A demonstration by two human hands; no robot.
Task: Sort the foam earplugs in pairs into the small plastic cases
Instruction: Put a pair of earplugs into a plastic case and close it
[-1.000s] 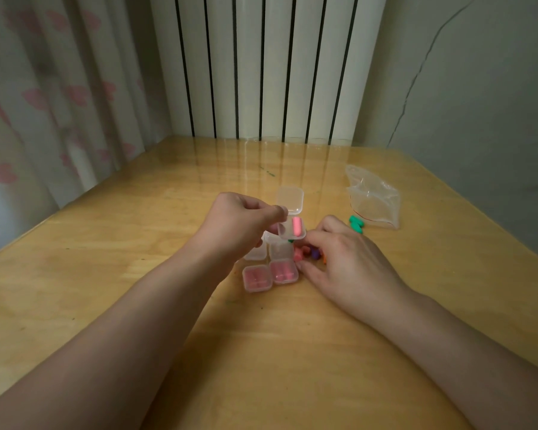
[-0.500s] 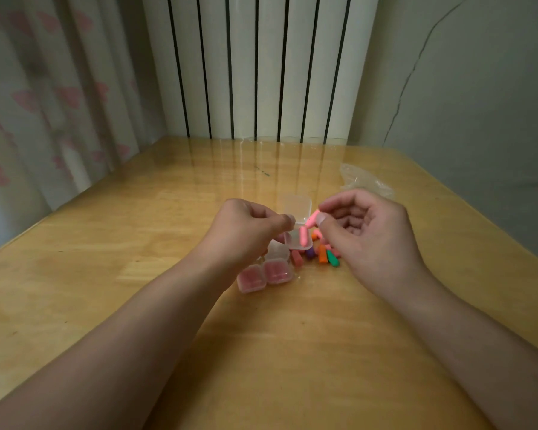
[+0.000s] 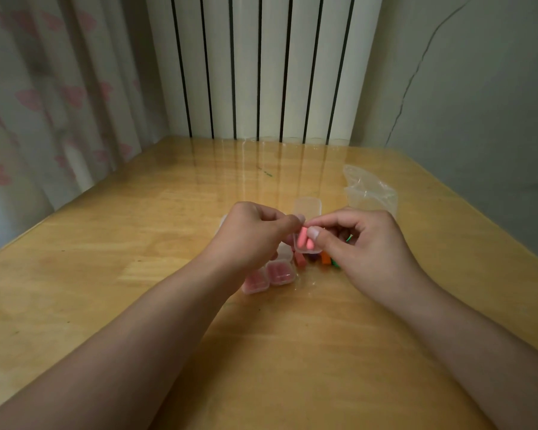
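Two pink earplugs (image 3: pixel 304 241) lie side by side in the open case (image 3: pixel 307 247), which is held up above the counter (image 3: pixel 137 274) between both hands. The left hand (image 3: pixel 251 235) pinches the case at its left edge, fingers clenched on the thin wall. The right hand (image 3: pixel 362 240) has its thumb and forefinger closed at the case's right edge, just over the second plug; whether they are pressing the plug down or only gripping the rim, I cannot tell. The clear lid (image 3: pixel 307 207) stands up behind, hinged open.

The risk, as I judge it, is in shutting the lid. Foam springs back, so a plug not seated flat could ride up and get caught at the rim, or hop out onto the counter. The case is light and held only at its edges, so a hard squeeze could twist it and tip the pair out.

Below the hands, two closed cases (image 3: pixel 267 276) sit touching each other, each showing pink inside, though I cannot count the plugs in them. More clear cases (image 3: pixel 284 251) lie just behind, mostly hidden, contents unclear. Loose earplugs (image 3: pixel 325 258) in pink, purple, orange and green lie on the counter under the right hand. A clear plastic bag (image 3: pixel 370 190) lies beyond, near the far right edge, seemingly empty.
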